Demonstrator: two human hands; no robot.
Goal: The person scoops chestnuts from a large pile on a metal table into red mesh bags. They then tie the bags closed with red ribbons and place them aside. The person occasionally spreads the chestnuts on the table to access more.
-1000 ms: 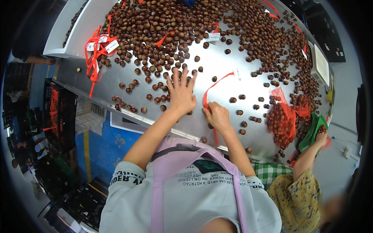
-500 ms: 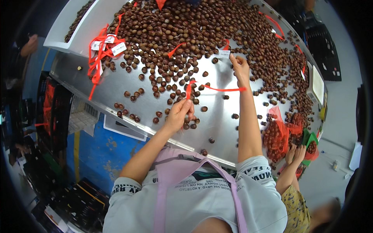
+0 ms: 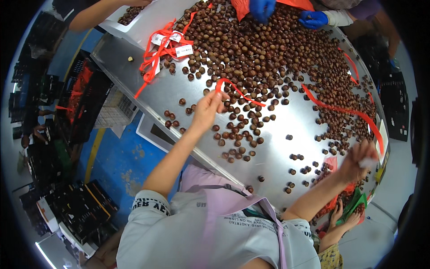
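My left hand (image 3: 208, 110) is closed, pinching a narrow red ribbon (image 3: 244, 95) whose free length curves away rightward over the nuts. Far to the right, my right hand (image 3: 358, 161) is smeared by motion, with a white tag (image 3: 368, 162) at its fingers. A longer red ribbon (image 3: 342, 109) trails over the nuts beside that hand; its join to the tag is too blurred to make out. Small round brown nuts (image 3: 268, 49) cover much of the metal table (image 3: 277, 139). Several red ribbons with white tags (image 3: 165, 45) lie bunched at the table's left side.
At the far side are a co-worker's blue-gloved hands (image 3: 313, 20) and a red bag (image 3: 242, 8). Another person's hands (image 3: 342, 217) hold a green and red net bag (image 3: 356, 204) at lower right. A white bin (image 3: 134, 24) stands at upper left, near another arm (image 3: 96, 13).
My right hand has swung from mid-table to the far right with the white tag. My left hand still pinches a red ribbon. Blue-gloved hands have come in at the far side; the view has shifted.
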